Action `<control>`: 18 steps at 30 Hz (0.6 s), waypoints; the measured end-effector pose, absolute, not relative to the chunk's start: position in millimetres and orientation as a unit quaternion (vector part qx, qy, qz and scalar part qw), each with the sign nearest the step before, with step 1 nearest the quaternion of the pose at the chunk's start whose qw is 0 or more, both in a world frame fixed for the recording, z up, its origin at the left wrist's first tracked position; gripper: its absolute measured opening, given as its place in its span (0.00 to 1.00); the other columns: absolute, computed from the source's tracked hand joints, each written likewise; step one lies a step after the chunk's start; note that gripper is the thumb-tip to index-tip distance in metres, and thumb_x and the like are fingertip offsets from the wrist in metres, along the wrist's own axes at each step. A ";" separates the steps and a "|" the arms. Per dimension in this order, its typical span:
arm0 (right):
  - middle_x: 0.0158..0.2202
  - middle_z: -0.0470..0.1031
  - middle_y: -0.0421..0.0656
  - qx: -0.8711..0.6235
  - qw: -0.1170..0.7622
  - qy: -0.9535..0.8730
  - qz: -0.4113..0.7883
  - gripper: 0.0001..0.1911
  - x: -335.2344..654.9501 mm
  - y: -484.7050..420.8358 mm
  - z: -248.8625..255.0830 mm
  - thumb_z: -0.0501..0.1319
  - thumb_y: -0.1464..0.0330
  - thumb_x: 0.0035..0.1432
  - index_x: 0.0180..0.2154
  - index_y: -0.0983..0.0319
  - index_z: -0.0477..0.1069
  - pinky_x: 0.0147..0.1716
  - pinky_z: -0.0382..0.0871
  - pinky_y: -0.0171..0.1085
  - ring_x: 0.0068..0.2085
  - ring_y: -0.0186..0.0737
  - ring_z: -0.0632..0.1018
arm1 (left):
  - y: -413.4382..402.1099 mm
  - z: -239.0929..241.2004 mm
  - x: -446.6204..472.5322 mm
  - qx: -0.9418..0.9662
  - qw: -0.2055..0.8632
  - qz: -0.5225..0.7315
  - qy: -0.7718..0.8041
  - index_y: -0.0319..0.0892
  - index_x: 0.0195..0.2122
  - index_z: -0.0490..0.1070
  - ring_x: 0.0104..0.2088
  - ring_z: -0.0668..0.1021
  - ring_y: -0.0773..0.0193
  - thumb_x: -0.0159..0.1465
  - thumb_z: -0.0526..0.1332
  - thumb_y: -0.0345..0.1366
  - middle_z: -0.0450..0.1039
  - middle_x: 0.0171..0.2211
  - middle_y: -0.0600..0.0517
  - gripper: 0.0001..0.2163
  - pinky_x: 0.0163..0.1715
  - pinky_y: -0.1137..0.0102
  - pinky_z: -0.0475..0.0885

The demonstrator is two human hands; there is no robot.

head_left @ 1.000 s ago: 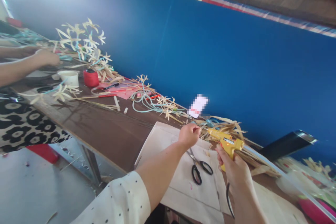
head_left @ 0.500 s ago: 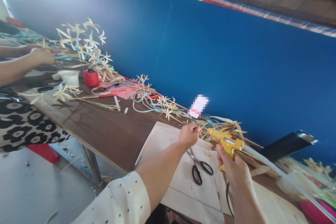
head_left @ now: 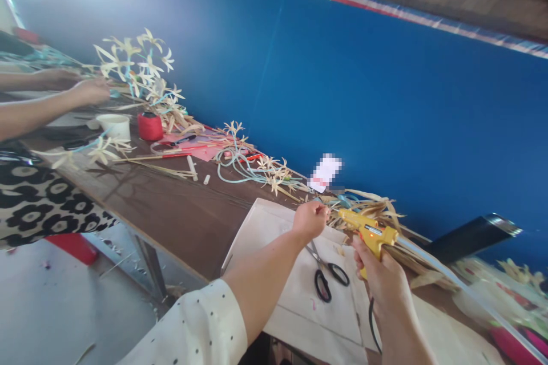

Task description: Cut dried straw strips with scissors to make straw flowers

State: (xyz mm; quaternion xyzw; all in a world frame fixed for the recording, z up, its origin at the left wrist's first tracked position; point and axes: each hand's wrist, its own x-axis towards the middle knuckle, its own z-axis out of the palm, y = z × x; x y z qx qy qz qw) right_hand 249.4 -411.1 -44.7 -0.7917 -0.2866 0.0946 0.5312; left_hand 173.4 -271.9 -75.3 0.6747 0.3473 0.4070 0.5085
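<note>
My right hand [head_left: 379, 271] is wrapped round the grip of a yellow glue gun [head_left: 369, 230], its nozzle aimed left. Just off the nozzle, my left hand [head_left: 309, 219] is closed in a pinch on something too small to make out. Both hands hover over a pale sheet of card [head_left: 274, 234] on the brown table [head_left: 171, 211]. Black-handled scissors [head_left: 326, 275] lie on the card below my hands. A heap of dried straw strips [head_left: 377, 208] lies right behind the gun.
Straw flowers [head_left: 137, 68], a red spool [head_left: 149, 126], a white cup [head_left: 113, 124] and blue cord [head_left: 233, 168] are strewn along the table's left part. Another person's hands [head_left: 89, 90] work there. A blue wall [head_left: 363, 97] backs the table. A black tube [head_left: 468, 234] lies at right.
The other person's hand has shifted slightly right towards the straw flowers. My own hands have hardly moved.
</note>
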 end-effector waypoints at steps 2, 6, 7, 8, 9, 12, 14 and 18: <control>0.15 0.66 0.39 -0.789 0.535 -0.286 0.097 0.23 248.6 -410.8 -44.5 0.64 0.52 0.39 0.29 0.67 0.71 0.12 0.58 0.32 0.15 0.32 0.65 | -271.8 -75.7 173.4 0.676 0.506 0.408 0.349 0.44 0.30 0.72 0.26 0.72 0.70 0.57 0.52 0.38 0.75 0.27 0.56 0.10 0.25 0.76 0.63; 0.14 0.66 0.39 -0.781 0.544 -0.290 0.098 0.24 246.8 -410.7 -44.1 0.64 0.52 0.39 0.29 0.67 0.71 0.11 0.58 0.32 0.15 0.32 0.64 | -271.5 -75.9 173.7 0.678 0.503 0.403 0.355 0.44 0.30 0.72 0.25 0.72 0.69 0.57 0.52 0.37 0.75 0.26 0.55 0.10 0.25 0.76 0.63; 0.14 0.66 0.39 -0.780 0.546 -0.289 0.097 0.24 246.5 -410.6 -44.1 0.64 0.52 0.39 0.28 0.67 0.71 0.11 0.58 0.32 0.15 0.32 0.64 | -271.4 -76.1 173.8 0.678 0.502 0.403 0.354 0.44 0.30 0.72 0.25 0.72 0.69 0.57 0.52 0.37 0.75 0.26 0.55 0.10 0.25 0.76 0.64; 0.14 0.66 0.40 -0.781 0.546 -0.288 0.095 0.24 246.2 -410.6 -44.1 0.64 0.52 0.39 0.28 0.67 0.71 0.11 0.58 0.32 0.15 0.32 0.65 | -271.3 -76.3 173.9 0.679 0.500 0.405 0.353 0.44 0.30 0.72 0.26 0.72 0.69 0.57 0.52 0.37 0.75 0.26 0.55 0.10 0.25 0.76 0.64; 0.14 0.66 0.40 -0.782 0.546 -0.287 0.094 0.24 246.1 -410.5 -44.2 0.64 0.52 0.38 0.28 0.68 0.71 0.11 0.58 0.32 0.15 0.32 0.65 | -271.2 -76.5 174.0 0.681 0.498 0.407 0.351 0.44 0.30 0.72 0.26 0.72 0.69 0.57 0.52 0.38 0.75 0.26 0.55 0.10 0.26 0.76 0.64; 0.14 0.66 0.40 -0.783 0.544 -0.287 0.095 0.24 246.5 -410.3 -44.9 0.63 0.52 0.38 0.28 0.67 0.71 0.11 0.58 0.32 0.15 0.33 0.65 | -270.7 -77.5 174.2 0.686 0.488 0.410 0.352 0.44 0.31 0.72 0.27 0.73 0.68 0.57 0.52 0.38 0.75 0.27 0.55 0.10 0.26 0.76 0.64; 0.14 0.66 0.40 -0.780 0.545 -0.292 0.097 0.23 247.1 -410.3 -45.6 0.64 0.52 0.38 0.28 0.67 0.70 0.11 0.58 0.32 0.15 0.33 0.65 | -270.4 -78.1 174.4 0.689 0.484 0.406 0.355 0.44 0.31 0.73 0.28 0.73 0.68 0.57 0.52 0.39 0.75 0.27 0.54 0.10 0.27 0.76 0.65; 0.14 0.66 0.39 -0.773 0.550 -0.302 0.097 0.24 248.6 -410.1 -46.2 0.63 0.51 0.38 0.28 0.66 0.70 0.11 0.59 0.32 0.15 0.32 0.65 | -270.1 -78.8 175.1 0.692 0.481 0.403 0.357 0.43 0.31 0.73 0.29 0.73 0.68 0.57 0.52 0.39 0.75 0.28 0.53 0.10 0.28 0.76 0.65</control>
